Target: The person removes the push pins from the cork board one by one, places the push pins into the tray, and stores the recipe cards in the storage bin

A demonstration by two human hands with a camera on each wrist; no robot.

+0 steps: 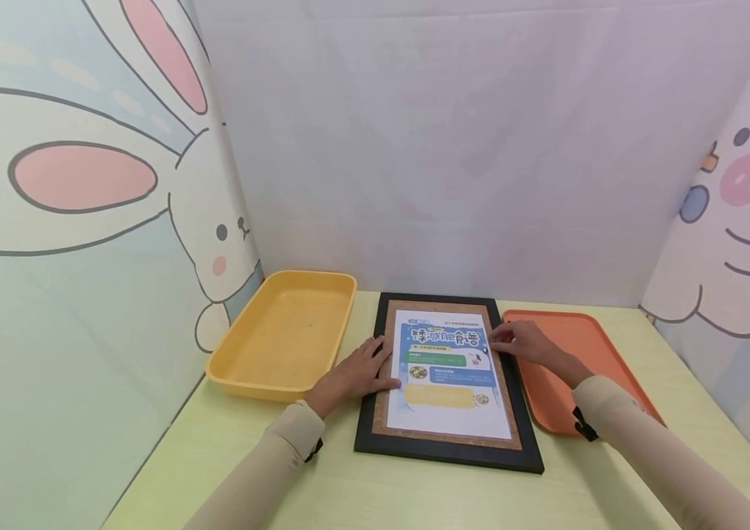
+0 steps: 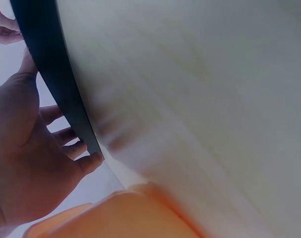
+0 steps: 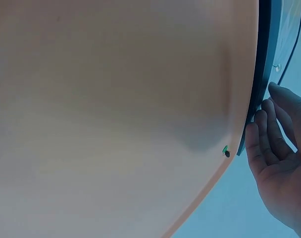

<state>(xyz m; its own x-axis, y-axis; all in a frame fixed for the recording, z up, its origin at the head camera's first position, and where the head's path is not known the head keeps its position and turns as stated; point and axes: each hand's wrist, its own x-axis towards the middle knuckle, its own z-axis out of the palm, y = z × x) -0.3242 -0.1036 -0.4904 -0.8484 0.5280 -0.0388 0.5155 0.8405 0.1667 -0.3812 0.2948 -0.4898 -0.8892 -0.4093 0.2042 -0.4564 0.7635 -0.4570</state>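
A cork board with a black frame (image 1: 447, 454) lies flat on the table, bearing a printed sheet (image 1: 441, 420) in blue, green and yellow. Over the board's left edge rests my left hand (image 1: 363, 370), fingers extended and thumb on the sheet's left margin. In the left wrist view its fingertips touch the black frame edge (image 2: 66, 89). My right hand (image 1: 525, 344) is at the upper right edge of the sheet, its fingertips against the frame side. A small clear pin (image 3: 277, 68) shows just past its thumb in the right wrist view. Nothing is plainly visible between those fingers.
A deep yellow tray (image 1: 282, 331) stands left of the board. On the right lies a shallow orange tray (image 1: 580, 346), partly under my right forearm. A small green and dark piece (image 3: 226, 151) is near its rim. Printed walls enclose the table (image 1: 322, 486).
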